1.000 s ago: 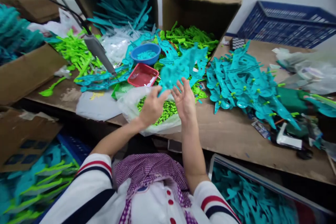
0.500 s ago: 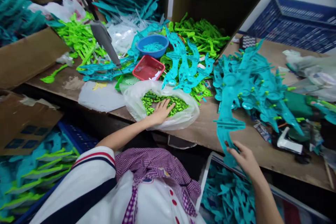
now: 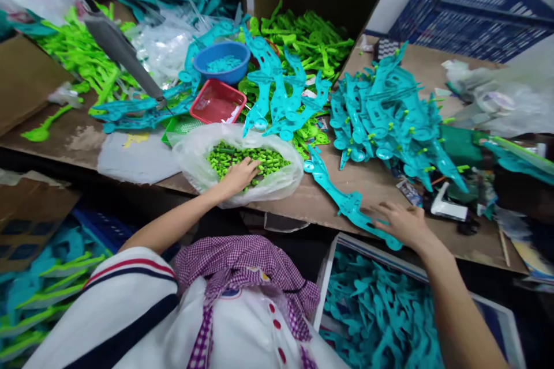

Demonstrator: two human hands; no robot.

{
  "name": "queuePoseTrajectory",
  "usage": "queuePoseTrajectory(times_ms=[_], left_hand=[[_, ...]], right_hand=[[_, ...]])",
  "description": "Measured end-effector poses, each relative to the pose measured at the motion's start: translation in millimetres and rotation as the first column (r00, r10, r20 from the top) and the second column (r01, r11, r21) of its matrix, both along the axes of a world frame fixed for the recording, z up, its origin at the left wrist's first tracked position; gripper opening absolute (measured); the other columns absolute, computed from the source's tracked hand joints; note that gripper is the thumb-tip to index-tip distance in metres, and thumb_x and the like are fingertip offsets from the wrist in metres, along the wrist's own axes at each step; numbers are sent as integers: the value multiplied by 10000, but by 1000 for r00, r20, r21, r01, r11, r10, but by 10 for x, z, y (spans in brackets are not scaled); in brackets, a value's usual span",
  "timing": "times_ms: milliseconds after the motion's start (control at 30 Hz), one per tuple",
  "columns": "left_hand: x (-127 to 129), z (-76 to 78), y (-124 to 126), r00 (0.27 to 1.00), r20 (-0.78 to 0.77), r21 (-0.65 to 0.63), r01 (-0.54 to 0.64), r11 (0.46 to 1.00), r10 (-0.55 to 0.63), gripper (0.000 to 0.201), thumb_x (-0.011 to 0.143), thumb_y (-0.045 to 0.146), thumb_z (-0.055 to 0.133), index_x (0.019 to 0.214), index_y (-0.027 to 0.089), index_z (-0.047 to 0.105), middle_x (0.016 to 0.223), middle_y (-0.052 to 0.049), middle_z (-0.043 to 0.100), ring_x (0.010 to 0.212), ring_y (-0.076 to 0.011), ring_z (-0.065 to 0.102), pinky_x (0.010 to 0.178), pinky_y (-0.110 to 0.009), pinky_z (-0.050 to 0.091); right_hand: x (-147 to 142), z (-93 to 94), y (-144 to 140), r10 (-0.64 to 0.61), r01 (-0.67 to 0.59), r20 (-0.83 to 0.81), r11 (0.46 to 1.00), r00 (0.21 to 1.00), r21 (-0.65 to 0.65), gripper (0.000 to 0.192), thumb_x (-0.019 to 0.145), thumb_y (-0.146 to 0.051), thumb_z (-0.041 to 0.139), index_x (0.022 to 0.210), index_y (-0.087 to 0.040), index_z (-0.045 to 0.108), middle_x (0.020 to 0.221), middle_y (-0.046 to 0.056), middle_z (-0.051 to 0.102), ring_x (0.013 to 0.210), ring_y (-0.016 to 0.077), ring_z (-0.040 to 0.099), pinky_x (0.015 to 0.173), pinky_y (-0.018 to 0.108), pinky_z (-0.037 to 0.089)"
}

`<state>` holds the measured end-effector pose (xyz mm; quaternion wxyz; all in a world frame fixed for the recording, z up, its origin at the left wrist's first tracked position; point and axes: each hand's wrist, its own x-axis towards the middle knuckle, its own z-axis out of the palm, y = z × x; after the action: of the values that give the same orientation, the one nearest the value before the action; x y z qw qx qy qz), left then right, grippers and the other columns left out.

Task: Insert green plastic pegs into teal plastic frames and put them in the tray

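Note:
My left hand (image 3: 240, 176) rests in a clear plastic bag (image 3: 289, 185) of small green plastic pieces (image 3: 270, 167). Its fingers bend down together onto the pieces; the fingertips are hidden. At the table's front edge lies a long teal plastic part (image 3: 346, 203), slanting from the bag's right side toward me. Over its near end is my right hand (image 3: 400, 222), fingers apart and not wrapped round it; whether they touch it I cannot tell. Beyond this hand rises a heap of teal parts (image 3: 385, 109) with small green pegs sticking out.
A grey hanging screwdriver (image 3: 125, 57) points down at the left. Behind the bag stand a red tray (image 3: 217, 102), a blue bowl (image 3: 223, 63) and more teal parts. A white-rimmed crate (image 3: 326, 282) of teal parts sits below the table edge; a blue crate (image 3: 471, 17) stands back right.
The teal part, upright in my right hand before, now lies on the table, and that hand's fingers have spread. My left hand's fingers have drawn together and bent into the green pieces.

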<state>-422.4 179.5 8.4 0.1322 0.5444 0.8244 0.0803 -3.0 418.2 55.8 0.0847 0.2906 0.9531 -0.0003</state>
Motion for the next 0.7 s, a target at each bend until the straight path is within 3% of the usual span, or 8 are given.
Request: queuePoseTrajectory(times_ms=[67, 133, 267, 400, 500, 567, 633, 700], left_hand=[[-75, 38, 62, 998, 36, 80, -49, 996, 46, 377, 975, 349, 420, 1296, 219, 570, 1203, -125, 605, 1002, -251, 644, 851, -353, 493], [-142, 61, 111, 993, 82, 164, -95, 982, 82, 368, 971, 355, 443, 1281, 215, 585, 1200, -113, 634, 1054, -244, 636, 906, -344, 477], [-250, 97, 146, 982, 178, 286, -115, 951, 65, 361, 960, 384, 479, 1248, 211, 612, 1243, -87, 662, 1156, -218, 606, 1008, -326, 430], [-347, 118, 96, 973, 210, 295, -160, 942, 99, 364, 941, 424, 501, 1166, 184, 656, 1191, -104, 688, 1128, -239, 618, 999, -333, 431], [-363, 108, 75, 927, 346, 290, -252, 924, 144, 353, 913, 446, 530, 1070, 173, 689, 1082, -89, 718, 1036, -230, 641, 930, -311, 459], [-330, 109, 88, 809, 555, 245, -381, 892, 193, 383, 906, 481, 517, 987, 158, 705, 919, -60, 724, 865, -194, 652, 792, -275, 492], [-274, 132, 111, 592, 772, 125, -496, 859, 230, 444, 894, 536, 505, 956, 144, 704, 769, -34, 681, 639, -141, 596, 594, -243, 468], [-217, 178, 124, 372, 898, -10, -518, 855, 235, 495, 865, 590, 524, 975, 139, 697, 699, -22, 635, 474, -95, 485, 443, -223, 376]], right_hand=[[-304, -2, -97, -59, 67, -138, 996, 989, 53, 379, 894, -408, 435, 1142, -245, 670, 1099, 125, 682, 984, 289, 628, 872, 484, 414], [-714, -100, -315, -125, 131, -296, 991, 947, -1, 442, 944, -414, 384, 1271, -194, 586, 1191, 157, 645, 1082, 290, 595, 913, 464, 415], [-1423, -512, -716, -206, 174, -390, 978, 897, -114, 603, 932, -492, 430, 1436, -160, 416, 1437, 219, 461, 1265, 353, 485, 951, 518, 425], [-1362, -812, -690, -133, 75, -419, 986, 898, -151, 441, 958, -387, 409, 1328, -200, 558, 1410, 198, 493, 1259, 331, 506, 955, 508, 448], [-1032, -800, -570, -23, -31, -387, 991, 922, -133, 402, 963, -357, 421, 1293, -212, 599, 1413, 174, 507, 1250, 309, 522, 977, 484, 438], [-931, -657, -587, 5, -43, -371, 995, 929, -93, 416, 957, -380, 451, 1324, -231, 577, 1437, 154, 494, 1276, 315, 503, 1020, 515, 383], [-1040, -425, -714, -33, 0, -453, 997, 891, -73, 427, 946, -410, 484, 1335, -254, 566, 1419, 142, 514, 1288, 318, 491, 1050, 539, 332], [-1380, -161, -909, -125, 50, -616, 989, 778, -138, 394, 944, -419, 498, 1297, -273, 593, 1333, 129, 576, 1231, 296, 532, 1041, 511, 350]])
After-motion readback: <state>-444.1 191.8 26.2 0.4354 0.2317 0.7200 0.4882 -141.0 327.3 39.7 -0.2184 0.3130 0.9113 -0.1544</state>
